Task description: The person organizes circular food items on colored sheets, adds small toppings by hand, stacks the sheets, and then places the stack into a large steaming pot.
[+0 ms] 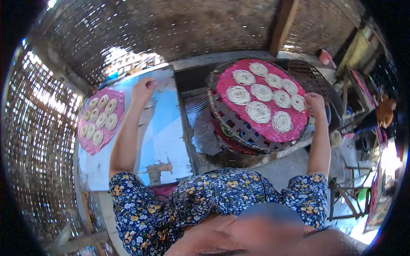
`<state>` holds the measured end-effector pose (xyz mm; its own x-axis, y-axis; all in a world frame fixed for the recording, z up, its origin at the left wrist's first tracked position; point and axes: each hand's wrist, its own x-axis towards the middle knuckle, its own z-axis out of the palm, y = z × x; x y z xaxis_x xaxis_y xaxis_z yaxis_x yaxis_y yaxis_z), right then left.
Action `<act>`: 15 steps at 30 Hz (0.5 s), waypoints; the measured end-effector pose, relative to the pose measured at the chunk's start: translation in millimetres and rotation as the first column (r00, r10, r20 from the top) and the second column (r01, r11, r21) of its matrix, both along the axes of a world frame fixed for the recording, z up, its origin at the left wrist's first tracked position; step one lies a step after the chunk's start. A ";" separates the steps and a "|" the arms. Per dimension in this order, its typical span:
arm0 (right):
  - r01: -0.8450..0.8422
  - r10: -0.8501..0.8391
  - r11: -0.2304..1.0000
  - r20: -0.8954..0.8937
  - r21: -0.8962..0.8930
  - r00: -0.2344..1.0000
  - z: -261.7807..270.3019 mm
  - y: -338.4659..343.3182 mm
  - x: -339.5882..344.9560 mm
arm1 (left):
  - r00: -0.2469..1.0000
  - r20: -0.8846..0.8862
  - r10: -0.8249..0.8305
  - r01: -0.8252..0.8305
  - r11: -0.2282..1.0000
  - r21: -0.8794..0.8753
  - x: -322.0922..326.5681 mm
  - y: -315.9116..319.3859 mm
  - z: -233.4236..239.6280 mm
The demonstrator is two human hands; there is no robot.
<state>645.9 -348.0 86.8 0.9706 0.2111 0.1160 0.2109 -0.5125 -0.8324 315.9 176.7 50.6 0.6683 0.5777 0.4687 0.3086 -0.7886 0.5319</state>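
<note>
Several pale nests of noodle-like strands (258,112) lie on a bright pink sheet (231,101), which rests on a round woven basket tray (231,136). At the right edge of this sheet is my right hand (315,101), its fingertips at the rightmost nest; whether they grip the nest or the sheet is unclear. My left hand (144,89) is above the far part of a blue and white tabletop (161,128), its fingers curled, and any small thing in them cannot be made out. Left of that forearm, a smaller-looking pink sheet (93,148) bears several more nests (101,120).
A dark lattice rack (309,76) lies behind the round tray. A pink dipper (325,57) stands on the ledge at the back right. Woven walls and a wooden post (283,28) bound the far side. A beige cup (335,138) is beyond my right forearm, near a wooden frame (349,198).
</note>
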 end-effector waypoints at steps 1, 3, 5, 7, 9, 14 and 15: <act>0.033 -0.025 0.987 0.051 -0.157 0.998 -3.4 -3.4 6.9 | 0.998 -0.034 0.059 -0.059 0.998 0.012 -18.2 6.7 1.6; 0.047 -0.031 0.989 0.112 -0.141 0.993 6.4 5.1 -7.2 | 0.986 -0.063 0.156 -0.155 0.987 0.032 -58.8 26.6 -6.3; 0.021 0.027 0.981 0.244 -0.193 0.969 6.4 3.4 0.8 | 0.976 -0.054 0.211 -0.209 0.977 0.044 -86.7 52.3 -29.5; -0.060 0.073 0.995 0.182 -0.079 0.981 1.4 -4.9 8.1 | 0.890 -0.278 0.362 -0.301 0.923 0.239 -104.5 50.6 -23.6; -0.029 0.055 0.992 0.209 -0.126 0.976 -8.0 -11.9 25.1 | 0.861 -0.256 0.440 -0.371 0.887 0.276 -122.1 56.3 -38.9; 0.014 0.041 0.939 0.153 -0.343 0.987 -21.1 -32.1 55.7 | 0.790 -0.307 0.531 -0.387 0.820 0.422 -135.4 55.9 -44.5; 0.021 0.065 0.943 0.245 -0.333 0.967 -11.8 -22.3 42.3 | 0.776 -0.334 0.535 -0.374 0.817 0.439 -137.0 54.2 -43.1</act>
<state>688.2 -370.3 75.0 0.9139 0.3001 0.2733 0.4038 -0.7417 -0.5356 178.9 230.9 7.5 0.5403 0.7283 0.4214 0.8046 -0.5937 -0.0056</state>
